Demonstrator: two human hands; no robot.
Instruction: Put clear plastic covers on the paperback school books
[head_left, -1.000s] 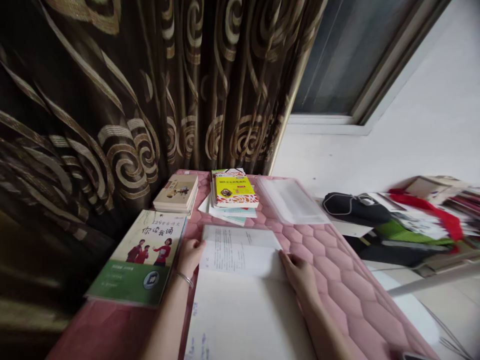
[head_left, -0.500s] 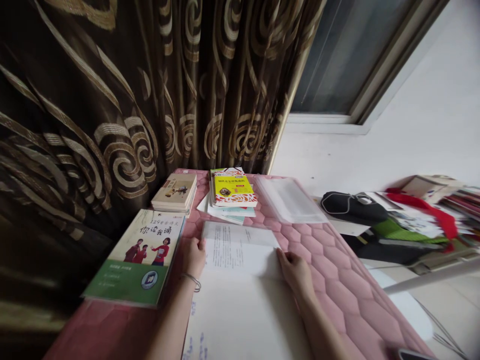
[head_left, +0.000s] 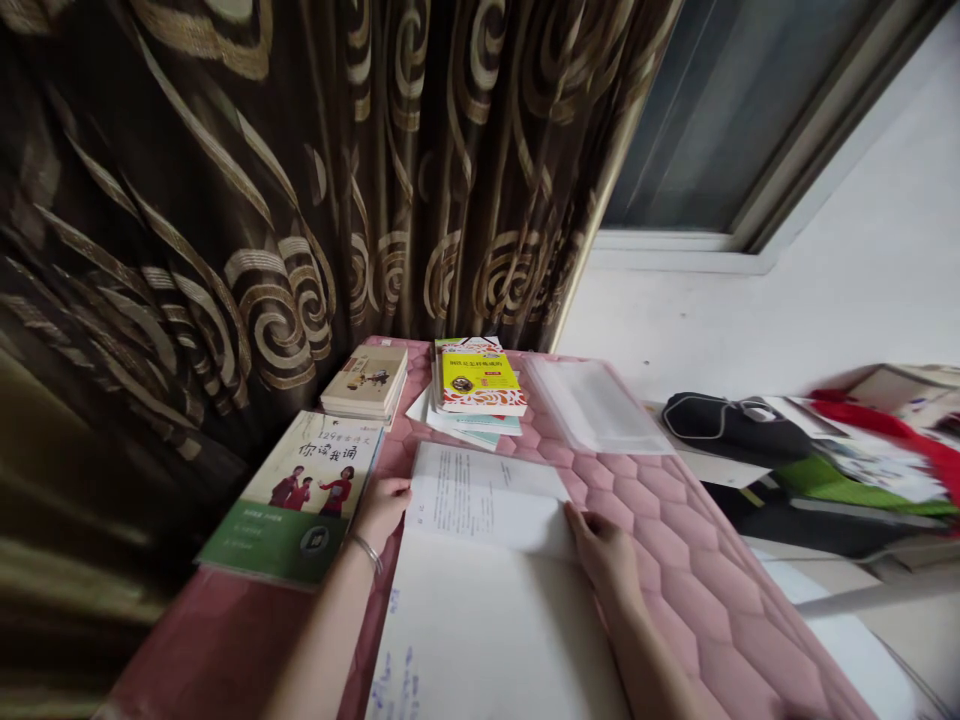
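Find open book [head_left: 499, 620] at lower centre of frame, running off the bottom edge, over a pink quilted table cover [head_left: 690, 560]; cannot tell whether lying flat or slightly raised. Note small printed lines on the upper page, a fold across below it, then a mostly blank lower page with blue handwriting down its left margin. See left hand [head_left: 384, 512] left of centre, closed on the book's left edge with the thumb at the page border, and a silver bracelet [head_left: 367, 552] around the wrist. See right hand [head_left: 606, 555] right of centre, thumb and curled fingers pinching the opposite edge; well apart from the left, with the pages between. Spot a green and white book [head_left: 296, 500] at left of centre, just beside the left forearm, with three figures in red on its cover. Beyond it, note a stack of tan books [head_left: 367, 378]. At mid-frame, find a yellow book [head_left: 480, 375] on top of a small pile, with loose papers [head_left: 472, 432] fanned beneath; to its right, a clear folder [head_left: 592, 405]. Log patterned dark curtain [head_left: 285, 300] across upper left, window [head_left: 697, 120] at upper right. At right edge, note black pouch [head_left: 735, 430] with white cord [head_left: 697, 408], beside red cloth [head_left: 892, 425].
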